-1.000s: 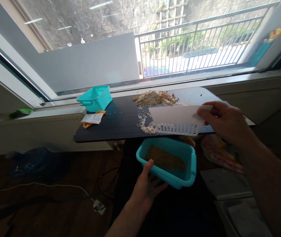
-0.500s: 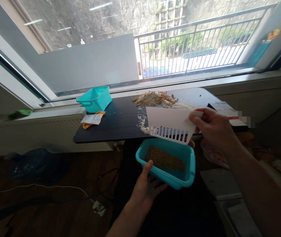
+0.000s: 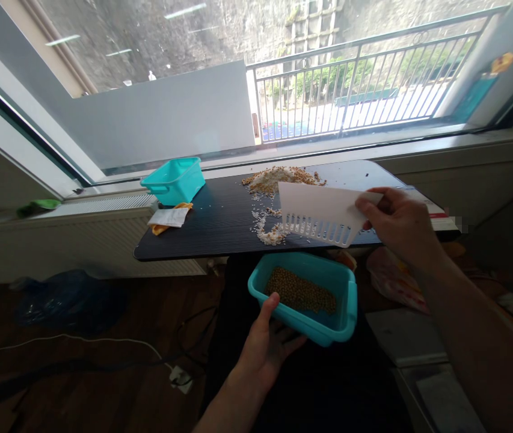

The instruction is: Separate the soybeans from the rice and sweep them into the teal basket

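My left hand [image 3: 269, 340] grips the near side of a turquoise plastic basket [image 3: 352, 307], thumb over the rim and fingers underneath. Inside the basket lies a layer of tan soybeans [image 3: 299, 290]. Between the thumb and fingers of my right hand [image 3: 394, 219] is a white slotted scoop [image 3: 319, 203], its row of slots pointing down over the table's front part. Behind the scoop rises a mixed heap of white rice and soybeans [image 3: 278, 177], partly covered by it. Loose rice with a few beans [image 3: 270, 233] is scattered left of the slots.
A second turquoise basket [image 3: 177, 183] stands at the left of the dark table [image 3: 206, 231]. A white and orange packet [image 3: 169, 218] lies before it. Papers [image 3: 439, 216] rest at the right end. A large window is behind; a power strip [image 3: 180, 379] is on the floor.
My right hand has moved the scoop up and slightly right, away from the basket's far rim. More scattered rice and beans now show beside it. My left hand and the basket stay put.
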A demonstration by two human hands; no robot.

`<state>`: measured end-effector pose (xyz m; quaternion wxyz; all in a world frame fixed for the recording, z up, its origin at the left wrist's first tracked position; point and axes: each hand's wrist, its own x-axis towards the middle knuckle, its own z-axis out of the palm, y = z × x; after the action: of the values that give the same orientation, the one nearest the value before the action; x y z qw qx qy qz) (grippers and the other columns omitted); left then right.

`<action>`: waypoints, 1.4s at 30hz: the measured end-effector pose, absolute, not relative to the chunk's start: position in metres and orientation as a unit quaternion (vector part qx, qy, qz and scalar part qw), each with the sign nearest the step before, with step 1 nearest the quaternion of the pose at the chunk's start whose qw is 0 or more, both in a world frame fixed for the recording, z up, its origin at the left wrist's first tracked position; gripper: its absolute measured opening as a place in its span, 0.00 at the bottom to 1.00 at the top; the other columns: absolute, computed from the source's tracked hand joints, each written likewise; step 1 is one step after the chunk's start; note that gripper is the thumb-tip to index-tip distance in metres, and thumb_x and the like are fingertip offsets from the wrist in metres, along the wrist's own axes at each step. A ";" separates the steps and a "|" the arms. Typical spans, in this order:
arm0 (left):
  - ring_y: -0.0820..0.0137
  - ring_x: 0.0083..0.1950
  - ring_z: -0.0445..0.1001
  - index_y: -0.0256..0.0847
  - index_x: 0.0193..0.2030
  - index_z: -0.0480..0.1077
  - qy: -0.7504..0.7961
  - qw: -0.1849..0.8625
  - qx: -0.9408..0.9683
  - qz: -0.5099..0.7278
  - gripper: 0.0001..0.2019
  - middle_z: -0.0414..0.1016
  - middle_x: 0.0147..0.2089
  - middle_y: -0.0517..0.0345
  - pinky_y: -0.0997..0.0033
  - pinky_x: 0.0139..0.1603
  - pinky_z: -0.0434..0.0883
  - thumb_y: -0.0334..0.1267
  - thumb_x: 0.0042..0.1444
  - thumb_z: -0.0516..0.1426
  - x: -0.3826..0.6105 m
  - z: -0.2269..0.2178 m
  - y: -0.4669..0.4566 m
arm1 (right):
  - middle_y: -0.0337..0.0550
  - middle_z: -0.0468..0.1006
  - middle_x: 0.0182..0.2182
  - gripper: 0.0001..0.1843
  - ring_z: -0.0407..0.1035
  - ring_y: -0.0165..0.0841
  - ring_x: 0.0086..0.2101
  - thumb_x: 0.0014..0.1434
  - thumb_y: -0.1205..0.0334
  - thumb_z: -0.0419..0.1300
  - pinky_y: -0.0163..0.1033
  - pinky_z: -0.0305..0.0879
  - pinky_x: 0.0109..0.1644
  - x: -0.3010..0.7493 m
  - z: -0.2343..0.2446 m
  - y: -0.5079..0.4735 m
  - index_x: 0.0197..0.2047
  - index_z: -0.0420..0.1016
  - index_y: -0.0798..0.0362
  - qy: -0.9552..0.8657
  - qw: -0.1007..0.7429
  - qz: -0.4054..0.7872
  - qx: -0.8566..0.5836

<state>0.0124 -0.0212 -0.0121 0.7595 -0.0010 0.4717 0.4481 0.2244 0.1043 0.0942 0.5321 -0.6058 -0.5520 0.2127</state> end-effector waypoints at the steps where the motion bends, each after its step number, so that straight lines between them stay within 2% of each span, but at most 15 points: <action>1: 0.51 0.54 0.75 0.40 0.62 0.62 0.472 0.758 -0.001 0.449 0.29 0.72 0.57 0.40 0.52 0.51 0.75 0.50 0.58 0.57 0.012 -0.012 -0.021 | 0.38 0.76 0.24 0.11 0.64 0.26 0.19 0.51 0.59 0.63 0.34 0.63 0.22 0.222 0.094 0.106 0.38 0.73 0.55 -0.558 0.531 0.215 -0.601; 16: 0.51 0.52 0.76 0.39 0.62 0.62 0.484 0.751 -0.005 0.449 0.29 0.72 0.57 0.40 0.53 0.48 0.76 0.51 0.57 0.58 0.012 -0.011 -0.020 | 0.36 0.75 0.24 0.13 0.64 0.25 0.20 0.50 0.55 0.63 0.34 0.62 0.23 0.217 0.097 0.107 0.37 0.74 0.53 -0.603 0.522 0.214 -0.565; 24: 0.49 0.56 0.74 0.40 0.62 0.62 0.472 0.756 0.001 0.454 0.29 0.72 0.57 0.40 0.51 0.52 0.75 0.50 0.58 0.57 0.010 -0.011 -0.019 | 0.35 0.73 0.23 0.12 0.63 0.26 0.20 0.49 0.55 0.63 0.35 0.63 0.24 0.219 0.101 0.100 0.36 0.74 0.52 -0.605 0.518 0.215 -0.564; 32: 0.50 0.55 0.75 0.40 0.62 0.62 0.476 0.753 0.001 0.455 0.29 0.72 0.58 0.40 0.51 0.52 0.75 0.51 0.57 0.58 0.010 -0.010 -0.020 | 0.33 0.71 0.21 0.09 0.62 0.26 0.20 0.49 0.57 0.63 0.35 0.65 0.26 0.216 0.101 0.096 0.34 0.74 0.51 -0.606 0.514 0.226 -0.564; 38: 0.50 0.56 0.74 0.39 0.61 0.63 0.478 0.752 0.003 0.454 0.29 0.71 0.58 0.40 0.52 0.51 0.74 0.52 0.57 0.58 0.010 -0.010 -0.019 | 0.36 0.73 0.23 0.11 0.64 0.27 0.21 0.48 0.55 0.63 0.36 0.66 0.26 0.219 0.104 0.087 0.34 0.74 0.51 -0.600 0.513 0.234 -0.567; 42: 0.51 0.54 0.75 0.40 0.61 0.63 0.481 0.751 0.003 0.452 0.28 0.71 0.58 0.40 0.52 0.50 0.75 0.51 0.57 0.58 0.010 -0.010 -0.019 | 0.36 0.74 0.22 0.09 0.64 0.27 0.21 0.48 0.58 0.63 0.35 0.66 0.25 0.219 0.108 0.084 0.34 0.74 0.52 -0.591 0.518 0.233 -0.573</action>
<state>0.0100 -0.0187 -0.0104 0.7510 0.0033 0.4811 0.4523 0.2191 0.0838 0.1083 0.5177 -0.5733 -0.5908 0.2329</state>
